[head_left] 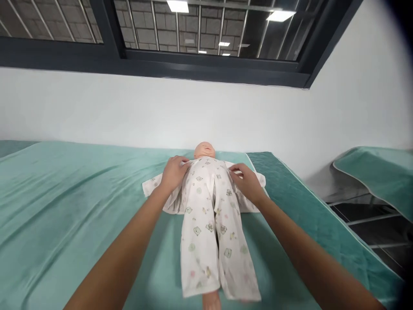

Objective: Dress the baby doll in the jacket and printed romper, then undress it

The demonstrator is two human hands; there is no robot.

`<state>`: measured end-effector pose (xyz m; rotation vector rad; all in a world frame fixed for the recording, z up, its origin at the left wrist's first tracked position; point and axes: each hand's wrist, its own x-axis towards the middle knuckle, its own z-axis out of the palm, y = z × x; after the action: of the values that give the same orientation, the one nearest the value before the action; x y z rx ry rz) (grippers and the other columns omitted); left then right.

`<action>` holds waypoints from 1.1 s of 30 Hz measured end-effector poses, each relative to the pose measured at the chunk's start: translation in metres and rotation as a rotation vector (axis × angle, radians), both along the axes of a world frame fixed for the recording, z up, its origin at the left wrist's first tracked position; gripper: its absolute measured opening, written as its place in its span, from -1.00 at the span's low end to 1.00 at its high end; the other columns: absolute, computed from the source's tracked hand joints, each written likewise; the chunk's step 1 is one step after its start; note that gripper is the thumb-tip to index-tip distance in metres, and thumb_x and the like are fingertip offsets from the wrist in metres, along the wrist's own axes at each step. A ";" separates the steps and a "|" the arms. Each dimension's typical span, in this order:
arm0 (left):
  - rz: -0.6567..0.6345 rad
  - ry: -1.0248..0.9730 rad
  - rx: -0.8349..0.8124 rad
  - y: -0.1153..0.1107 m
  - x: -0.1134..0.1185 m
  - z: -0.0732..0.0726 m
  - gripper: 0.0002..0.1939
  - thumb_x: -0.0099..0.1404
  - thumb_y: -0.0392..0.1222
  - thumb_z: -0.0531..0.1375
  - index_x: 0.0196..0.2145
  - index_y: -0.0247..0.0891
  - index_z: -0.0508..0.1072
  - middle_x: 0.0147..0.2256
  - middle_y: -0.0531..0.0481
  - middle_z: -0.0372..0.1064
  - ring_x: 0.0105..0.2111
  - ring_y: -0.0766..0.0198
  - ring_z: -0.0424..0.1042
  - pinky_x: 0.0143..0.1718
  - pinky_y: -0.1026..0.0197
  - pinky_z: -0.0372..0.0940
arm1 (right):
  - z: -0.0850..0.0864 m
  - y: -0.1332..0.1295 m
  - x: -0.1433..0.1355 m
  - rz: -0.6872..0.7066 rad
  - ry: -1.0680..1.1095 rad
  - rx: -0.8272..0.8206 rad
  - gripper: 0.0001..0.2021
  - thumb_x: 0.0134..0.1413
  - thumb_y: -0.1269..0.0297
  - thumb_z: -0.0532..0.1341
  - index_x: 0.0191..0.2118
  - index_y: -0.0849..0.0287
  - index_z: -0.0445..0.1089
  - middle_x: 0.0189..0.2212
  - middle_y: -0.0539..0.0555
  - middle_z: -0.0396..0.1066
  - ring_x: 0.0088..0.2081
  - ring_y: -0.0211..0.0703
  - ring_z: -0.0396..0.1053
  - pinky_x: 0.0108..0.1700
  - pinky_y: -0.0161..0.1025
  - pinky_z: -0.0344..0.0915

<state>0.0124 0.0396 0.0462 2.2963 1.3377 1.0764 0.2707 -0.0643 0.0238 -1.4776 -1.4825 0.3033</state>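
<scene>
A baby doll [204, 150] lies on its back, its head toward the wall. White printed baby trousers [201, 224] cover its legs and reach high up its chest. Under them a matching long-sleeved top [174, 204] spreads out to both sides. One of the doll's feet [212, 300] shows below a trouser leg. My left hand [176, 172] is closed at the upper left edge of the trousers, its fingertips partly hidden. On the opposite side, my right hand [245, 178] pinches the trousers' upper edge between thumb and fingers, above the spread sleeve.
A green sheet [80, 206] with wrinkles covers the surface under the doll. Darker green bedding [309, 228] runs along the right side. Beyond it are a metal frame [374, 218] and another green cover [380, 172]. A white wall [145, 112] and barred window [206, 34] stand behind.
</scene>
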 end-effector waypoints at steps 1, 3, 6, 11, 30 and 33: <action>0.004 0.004 -0.044 0.015 0.007 0.001 -0.78 0.29 -0.11 0.12 -0.23 -0.22 0.51 -0.11 -0.10 0.48 -0.01 0.05 0.35 0.07 0.05 0.19 | 0.001 0.025 0.000 -0.002 0.013 -0.003 -0.82 0.13 0.19 0.15 -0.19 0.12 0.40 -0.14 0.10 0.45 -0.09 -0.08 0.38 -0.02 -0.12 0.30; -0.014 0.014 -0.135 0.036 0.018 -0.001 -0.77 0.26 -0.03 0.14 -0.31 -0.21 0.51 -0.16 -0.08 0.51 -0.07 0.05 0.39 0.01 0.08 0.21 | -0.001 0.066 0.000 0.013 0.013 -0.022 -0.80 0.10 0.14 0.19 -0.24 0.13 0.41 -0.17 0.09 0.46 -0.09 -0.07 0.38 -0.01 -0.11 0.27; -0.075 -0.032 -0.248 0.049 0.024 -0.009 -0.68 0.27 0.09 0.13 -0.34 -0.20 0.48 -0.23 -0.02 0.52 -0.21 0.12 0.43 -0.14 0.15 0.24 | -0.013 0.099 0.003 0.062 0.022 -0.071 -0.74 0.12 0.02 0.18 -0.32 0.12 0.41 -0.30 0.03 0.48 -0.20 -0.10 0.39 -0.09 -0.14 0.27; -0.207 -0.119 -0.382 0.045 0.015 -0.015 -0.60 0.27 0.21 0.12 -0.30 -0.20 0.43 -0.23 0.05 0.48 -0.23 0.21 0.39 -0.23 0.23 0.21 | -0.023 0.099 0.009 0.184 0.168 -0.165 -0.68 0.12 -0.07 0.19 -0.27 0.10 0.38 -0.22 0.01 0.49 -0.17 -0.14 0.38 -0.10 -0.20 0.24; -0.031 -0.047 -0.127 0.048 0.029 -0.033 -0.79 0.37 0.00 0.08 -0.27 -0.15 0.39 -0.27 0.04 0.48 -0.24 0.19 0.42 -0.23 0.17 0.23 | -0.027 0.101 0.003 0.041 0.077 -0.121 -0.69 0.19 -0.06 0.12 -0.37 0.08 0.29 -0.44 -0.08 0.38 -0.36 -0.19 0.28 -0.29 -0.26 0.14; -0.069 0.050 0.037 0.041 0.023 -0.039 -0.73 0.43 -0.06 -0.01 -0.19 -0.15 0.45 -0.16 -0.01 0.48 -0.11 0.14 0.39 -0.07 0.10 0.24 | -0.032 0.092 0.005 0.056 0.090 -0.042 -0.74 0.22 0.01 0.10 -0.25 0.07 0.37 -0.27 -0.01 0.48 -0.22 -0.13 0.37 -0.14 -0.20 0.23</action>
<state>0.0353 0.0802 0.0076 2.3925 1.2561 1.0368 0.2755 0.0274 -0.0083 -1.4387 -1.4547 0.4312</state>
